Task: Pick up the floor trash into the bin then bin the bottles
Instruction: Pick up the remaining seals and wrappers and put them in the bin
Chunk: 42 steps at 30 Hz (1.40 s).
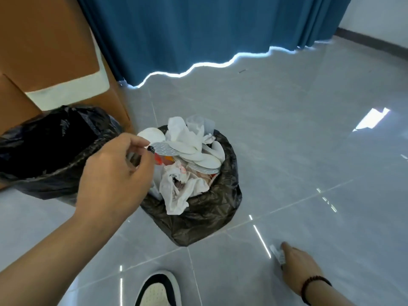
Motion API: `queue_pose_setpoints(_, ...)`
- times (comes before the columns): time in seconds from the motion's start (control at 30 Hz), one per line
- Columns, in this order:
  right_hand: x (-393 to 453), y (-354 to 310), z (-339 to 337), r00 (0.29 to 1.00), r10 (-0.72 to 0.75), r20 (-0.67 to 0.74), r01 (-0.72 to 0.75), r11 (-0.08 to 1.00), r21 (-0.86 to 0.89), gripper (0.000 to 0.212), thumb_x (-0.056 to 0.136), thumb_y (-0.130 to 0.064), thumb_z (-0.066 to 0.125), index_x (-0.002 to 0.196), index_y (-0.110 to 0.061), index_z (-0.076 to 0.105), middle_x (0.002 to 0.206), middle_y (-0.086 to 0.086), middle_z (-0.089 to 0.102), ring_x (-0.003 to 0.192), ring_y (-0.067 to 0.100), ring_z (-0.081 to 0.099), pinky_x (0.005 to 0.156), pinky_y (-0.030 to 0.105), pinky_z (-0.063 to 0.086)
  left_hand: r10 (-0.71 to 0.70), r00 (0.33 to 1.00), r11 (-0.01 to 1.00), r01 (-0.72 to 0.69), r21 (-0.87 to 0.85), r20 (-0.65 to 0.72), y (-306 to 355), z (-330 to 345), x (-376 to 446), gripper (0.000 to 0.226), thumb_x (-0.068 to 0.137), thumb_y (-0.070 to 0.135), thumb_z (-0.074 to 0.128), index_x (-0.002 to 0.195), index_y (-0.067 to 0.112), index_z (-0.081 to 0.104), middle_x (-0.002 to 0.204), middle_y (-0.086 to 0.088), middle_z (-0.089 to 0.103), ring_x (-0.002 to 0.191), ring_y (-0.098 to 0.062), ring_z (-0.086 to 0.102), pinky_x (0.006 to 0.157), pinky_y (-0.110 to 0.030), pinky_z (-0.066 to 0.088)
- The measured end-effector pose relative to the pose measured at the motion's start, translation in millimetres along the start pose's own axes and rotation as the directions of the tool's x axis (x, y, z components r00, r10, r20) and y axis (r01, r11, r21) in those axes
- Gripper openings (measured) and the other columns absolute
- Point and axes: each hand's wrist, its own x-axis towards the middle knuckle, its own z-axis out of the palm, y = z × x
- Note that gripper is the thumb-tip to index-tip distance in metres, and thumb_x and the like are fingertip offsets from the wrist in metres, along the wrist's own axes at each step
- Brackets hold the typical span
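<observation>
Fingers of the left hand (pixel 114 171) pinched a small dark scrap (pixel 151 149) just over the near-left rim of the overfull bin (pixel 223 202). Near right, the right hand (pixel 298 265) curled round a crumpled wrapper (pixel 277 253) on the floor (pixel 309 151), right of that bin.
</observation>
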Motion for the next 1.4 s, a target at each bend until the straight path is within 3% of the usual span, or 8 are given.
queue_pose_setpoints(0.1, -5, -9, -18, 0.991, 0.083, -0.105, -0.047, 0.95, 0.31, 0.01, 0.083, -0.02, 0.057, 0.092, -0.024, 0.055, 0.098, 0.002, 0.066, 0.098, 0.023, 0.062, 0.072, 0.023, 0.041, 0.042, 0.999, 0.998, -0.043, -0.035, -0.027, 4, -2, -10, 0.014, 0.082, 0.023, 0.059, 0.093, 0.027, 0.065, 0.065, 0.016, 0.06, 0.058, -0.005, 0.057, 0.056, -0.028, 0.046)
queue_pose_setpoints(0.2, -11, -29, -56, 0.964, 0.086, -0.25, 0.086, 0.793, 0.603, 0.016, 0.076, -0.013, 0.072, 0.08, -0.024, 0.061, 0.08, -0.003, 0.067, 0.085, 0.023, 0.064, 0.069, 0.028, 0.045, 0.072, 0.997, 0.996, -0.072, -0.059, -0.007, 7, -1, -9, 0.015, 0.081, 0.017, 0.061, 0.093, 0.025, 0.066, 0.067, 0.016, 0.061, 0.058, -0.007, 0.057, 0.052, -0.025, 0.044)
queue_pose_setpoints(0.33, -34, -80, -141, 0.892, -0.044, -0.449, 0.37, 0.642, 0.671, 0.019, 0.075, -0.014, 0.077, 0.08, -0.023, 0.061, 0.08, -0.006, 0.064, 0.074, 0.008, 0.061, 0.051, 0.011, 0.045, 0.081, 0.997, 0.991, -0.079, -0.11, 0.011, 9, 3, -13, 0.014, 0.079, 0.021, 0.058, 0.088, 0.029, 0.065, 0.067, 0.022, 0.062, 0.05, -0.012, 0.053, 0.05, -0.014, 0.038)
queue_pose_setpoints(0.5, -56, -147, -220, 0.828, -0.193, -0.527, 0.557, 0.398, 0.729, 0.018, 0.072, -0.015, 0.078, 0.083, -0.02, 0.065, 0.081, -0.002, 0.07, 0.074, 0.011, 0.068, 0.062, 0.023, 0.058, 0.03, 0.999, 0.987, -0.024, -0.156, 0.035, 6, 8, -14, 0.021, 0.083, 0.012, 0.064, 0.08, 0.033, 0.066, 0.071, 0.018, 0.064, 0.042, -0.011, 0.047, 0.042, -0.008, 0.033)
queue_pose_setpoints(0.8, -31, -229, -222, 0.723, -0.557, -0.409, 0.69, 0.611, 0.387, 0.009, 0.091, -0.019, 0.054, 0.099, -0.02, 0.058, 0.085, -0.008, 0.058, 0.057, 0.0, 0.048, 0.041, 0.007, 0.033, -0.047, 0.995, 0.967, 0.069, -0.246, 0.093, 1, 9, -15, 0.029, 0.082, 0.01, 0.065, 0.073, 0.038, 0.065, 0.072, 0.015, 0.065, 0.038, -0.008, 0.039, 0.039, -0.01, 0.033)
queue_pose_setpoints(1.07, -14, -226, -213, 0.598, -0.617, -0.512, 0.75, 0.655, 0.086, 0.027, 0.084, -0.008, 0.063, 0.11, -0.017, 0.063, 0.106, -0.003, 0.055, 0.087, 0.003, 0.048, 0.078, 0.006, 0.037, 0.013, 0.991, 0.956, 0.027, -0.292, 0.134, -2, 10, -22, 0.025, 0.081, 0.01, 0.064, 0.077, 0.035, 0.065, 0.079, 0.021, 0.064, 0.038, -0.007, 0.042, 0.042, -0.008, 0.034)
queue_pose_setpoints(1.27, -8, -192, -213, 0.501, -0.511, -0.699, 0.775, 0.624, 0.099, 0.021, 0.085, -0.008, 0.062, 0.103, -0.018, 0.066, 0.104, -0.008, 0.055, 0.094, -0.001, 0.048, 0.084, 0.002, 0.035, 0.157, 0.982, 0.969, -0.133, -0.207, 0.103, 1, 17, -37, 0.016, 0.082, 0.009, 0.066, 0.085, 0.025, 0.068, 0.072, 0.02, 0.059, 0.047, 0.001, 0.049, 0.05, -0.004, 0.035)
queue_pose_setpoints(1.4, -16, -142, -206, 0.444, -0.452, -0.774, 0.77, 0.634, 0.073, 0.019, 0.084, -0.006, 0.064, 0.1, -0.015, 0.067, 0.103, -0.001, 0.061, 0.095, 0.006, 0.055, 0.086, 0.015, 0.045, 0.544, 0.831, 0.825, -0.555, 0.108, 0.118, 15, 18, -50, 0.012, 0.081, 0.014, 0.06, 0.088, 0.015, 0.07, 0.069, 0.006, 0.064, 0.047, -0.01, 0.046, 0.05, -0.026, 0.043)
